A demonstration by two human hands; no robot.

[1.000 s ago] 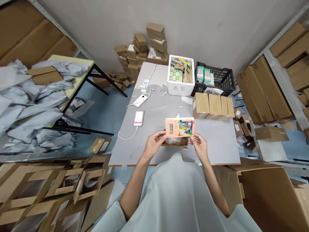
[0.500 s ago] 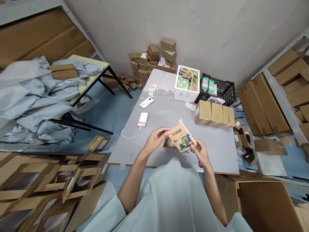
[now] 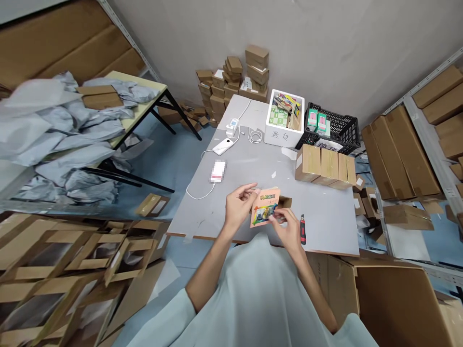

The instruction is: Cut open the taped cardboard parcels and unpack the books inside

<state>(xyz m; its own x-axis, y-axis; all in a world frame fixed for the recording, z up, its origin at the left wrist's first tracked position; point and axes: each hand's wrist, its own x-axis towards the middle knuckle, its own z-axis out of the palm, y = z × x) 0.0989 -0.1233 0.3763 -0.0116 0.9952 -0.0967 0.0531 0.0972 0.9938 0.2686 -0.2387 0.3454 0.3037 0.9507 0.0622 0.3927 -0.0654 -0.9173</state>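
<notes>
Both my hands hold a small pink box with a colourful picture over the near edge of the grey table. My left hand grips its left side with the fingers curled. My right hand pinches its lower right corner. Behind the pink box a small open brown carton lies on the table, partly hidden. A red and black utility knife lies just to the right of my right hand.
A row of brown cartons, a white foam box of packets, a black crate, a phone and a charger with cables lie on the table. Flat cardboard lies at the left, a big open carton at the right.
The pink box has been turned from level and facing me to tilted, and brought lower toward the table's near edge. The utility knife has come into view.
</notes>
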